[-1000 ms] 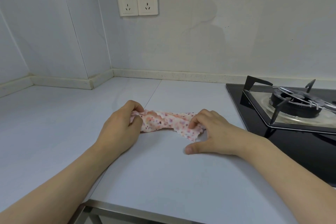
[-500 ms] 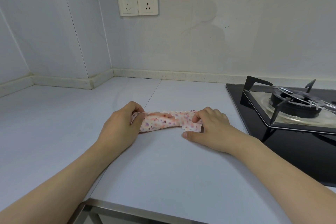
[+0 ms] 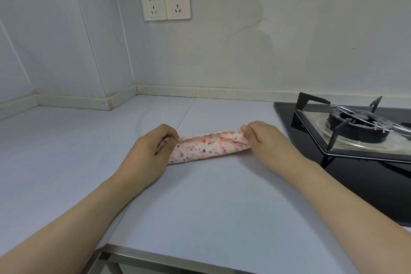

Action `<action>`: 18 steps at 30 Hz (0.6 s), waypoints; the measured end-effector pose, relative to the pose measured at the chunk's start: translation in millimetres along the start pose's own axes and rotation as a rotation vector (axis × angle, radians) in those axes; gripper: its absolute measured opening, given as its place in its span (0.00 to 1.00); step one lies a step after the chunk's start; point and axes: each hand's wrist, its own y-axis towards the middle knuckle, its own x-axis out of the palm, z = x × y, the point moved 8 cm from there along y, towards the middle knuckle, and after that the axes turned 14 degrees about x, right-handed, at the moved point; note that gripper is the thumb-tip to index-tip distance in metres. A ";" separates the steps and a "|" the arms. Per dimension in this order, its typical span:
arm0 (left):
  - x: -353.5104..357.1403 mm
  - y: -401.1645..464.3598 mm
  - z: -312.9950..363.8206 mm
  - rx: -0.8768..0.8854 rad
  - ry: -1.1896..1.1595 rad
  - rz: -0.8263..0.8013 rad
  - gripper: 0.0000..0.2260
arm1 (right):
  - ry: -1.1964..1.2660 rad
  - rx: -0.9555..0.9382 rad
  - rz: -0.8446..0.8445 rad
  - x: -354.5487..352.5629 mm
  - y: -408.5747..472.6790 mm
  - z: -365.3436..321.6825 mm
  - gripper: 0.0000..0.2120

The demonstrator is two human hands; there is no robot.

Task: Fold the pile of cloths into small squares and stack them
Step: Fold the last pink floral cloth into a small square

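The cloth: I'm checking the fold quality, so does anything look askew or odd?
The spotted cloth is a long, puffy strip, not a flat square, slanting up toward the stove. The left hand and right hand pinch its ends. Nothing looks spilled or damaged.

A pale grey countertop (image 3: 200, 207) runs into a wall corner, with a thin seam crossing it from front to back. On it lies one spotted pink cloth (image 3: 206, 145), folded into a long narrow band. A black glass gas hob (image 3: 347, 169) is set at its right side.
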 end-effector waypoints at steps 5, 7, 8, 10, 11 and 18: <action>-25.5 11.9 24.2 0.115 0.013 0.085 0.08 | 0.247 -0.078 -0.043 -26.2 -7.3 -10.9 0.15; -39.2 19.8 27.1 0.091 -0.001 0.117 0.07 | 0.207 -0.092 -0.035 -29.6 -7.1 -9.6 0.11; -43.8 23.0 25.9 0.065 -0.001 0.108 0.07 | 0.185 -0.103 -0.019 -31.5 -7.3 -9.1 0.09; -48.1 27.7 23.3 0.015 -0.003 0.069 0.06 | 0.176 -0.120 0.019 -35.7 -7.6 -8.5 0.07; -48.9 29.3 22.9 0.000 0.008 0.048 0.06 | 0.190 -0.115 0.038 -37.4 -6.8 -6.8 0.07; -52.6 33.6 39.4 -0.004 0.156 -0.051 0.06 | 0.409 -0.100 0.213 -55.3 -12.5 -2.2 0.04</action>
